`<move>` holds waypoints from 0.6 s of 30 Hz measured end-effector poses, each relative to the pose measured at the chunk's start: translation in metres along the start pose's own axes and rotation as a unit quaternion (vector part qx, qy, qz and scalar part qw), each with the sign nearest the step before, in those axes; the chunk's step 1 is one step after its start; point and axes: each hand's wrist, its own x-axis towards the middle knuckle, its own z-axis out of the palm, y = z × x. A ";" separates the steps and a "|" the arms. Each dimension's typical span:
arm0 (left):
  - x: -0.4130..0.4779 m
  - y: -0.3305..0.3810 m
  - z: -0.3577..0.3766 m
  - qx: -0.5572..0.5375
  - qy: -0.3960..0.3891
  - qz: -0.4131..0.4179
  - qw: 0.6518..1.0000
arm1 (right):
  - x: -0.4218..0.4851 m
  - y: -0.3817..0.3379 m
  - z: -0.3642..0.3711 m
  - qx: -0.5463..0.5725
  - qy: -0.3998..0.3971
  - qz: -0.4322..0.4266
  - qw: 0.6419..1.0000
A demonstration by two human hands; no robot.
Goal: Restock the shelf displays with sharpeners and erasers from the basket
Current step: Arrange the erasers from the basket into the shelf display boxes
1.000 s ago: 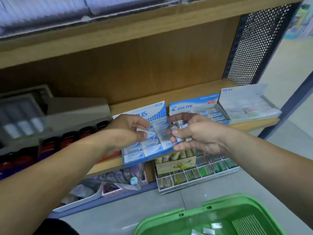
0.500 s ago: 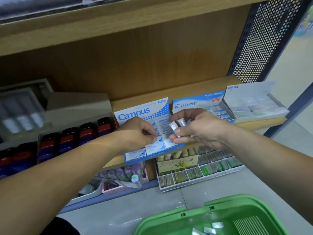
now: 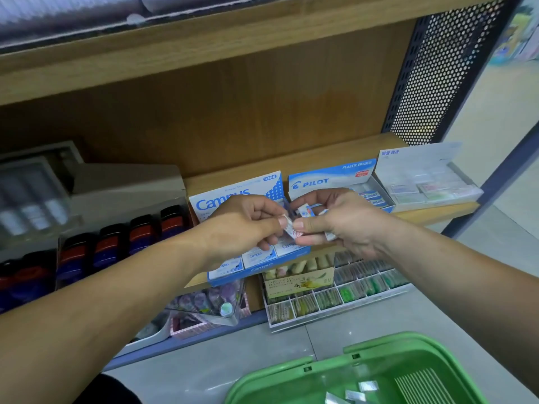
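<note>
My left hand [image 3: 245, 225] and my right hand [image 3: 341, 225] meet over the blue Campus eraser box [image 3: 250, 263] on the wooden shelf [image 3: 320, 158]. Both pinch the same small wrapped eraser [image 3: 292, 230] between thumb and fingers. My right hand also grips several more small erasers [image 3: 306, 211] in its curled fingers. The Pilot eraser box [image 3: 329, 179] stands behind my right hand. A green basket [image 3: 335, 371] sits at the bottom with a few wrapped erasers [image 3: 367, 386] inside.
A white eraser tray [image 3: 428, 182] sits at the shelf's right end. Dark bottles with red labels [image 3: 140, 231] line the left. Lower down are a compartment tray of small items [image 3: 335, 298] and a perforated metal side panel [image 3: 446, 68].
My left hand left the Campus box and moved right to the eraser at my right hand's fingertips. The right hand stayed over the box with its handful.
</note>
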 end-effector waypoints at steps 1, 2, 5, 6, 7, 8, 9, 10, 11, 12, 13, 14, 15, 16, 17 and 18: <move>0.000 0.000 0.002 -0.028 -0.003 -0.007 1.000 | 0.000 -0.001 -0.004 -0.005 0.011 0.002 1.000; 0.001 0.001 0.004 -0.054 -0.005 -0.011 0.998 | 0.000 -0.003 -0.008 -0.011 0.021 0.001 1.000; 0.003 0.004 0.010 -0.108 -0.010 -0.022 0.994 | -0.004 -0.009 -0.021 -0.027 0.030 -0.012 0.999; 0.005 0.005 0.012 -0.123 -0.011 -0.026 0.992 | -0.006 -0.010 -0.025 -0.033 0.027 -0.017 0.999; 0.006 0.006 0.014 -0.132 -0.010 -0.028 0.991 | -0.008 -0.010 -0.028 -0.039 0.021 -0.021 0.999; 0.008 0.006 0.017 -0.138 -0.010 -0.027 0.990 | -0.009 -0.010 -0.032 -0.045 0.015 -0.023 0.999; 0.010 0.007 0.020 -0.143 -0.010 -0.025 0.989 | -0.010 -0.010 -0.035 -0.050 0.011 -0.021 0.998; 0.010 0.008 0.023 -0.153 -0.010 -0.022 0.988 | -0.011 -0.009 -0.037 -0.054 0.008 -0.017 0.998; 0.011 0.009 0.026 -0.167 -0.009 -0.019 0.986 | -0.012 -0.009 -0.040 -0.058 0.005 -0.011 0.998; 0.012 0.011 0.029 -0.181 -0.009 -0.016 0.983 | -0.012 -0.007 -0.043 -0.059 0.001 -0.005 0.998; 0.013 0.012 0.032 -0.193 -0.010 -0.016 0.981 | -0.013 -0.006 -0.046 -0.058 -0.003 -0.001 0.998; 0.014 0.015 0.035 -0.201 -0.011 -0.016 0.979 | -0.014 -0.005 -0.049 -0.054 -0.004 -0.001 0.999; 0.016 0.017 0.038 -0.206 -0.011 -0.016 0.978 | -0.014 -0.004 -0.053 -0.049 -0.003 -0.008 0.999; 0.018 0.020 0.041 -0.206 -0.009 -0.015 0.978 | -0.014 -0.003 -0.057 -0.047 0.002 -0.020 0.999; 0.020 0.022 0.045 -0.197 -0.003 -0.011 0.980 | -0.015 -0.002 -0.060 -0.047 0.011 -0.034 0.998; 0.023 0.024 0.049 -0.178 0.006 -0.004 0.984 | -0.016 -0.002 -0.063 -0.045 0.021 -0.046 0.998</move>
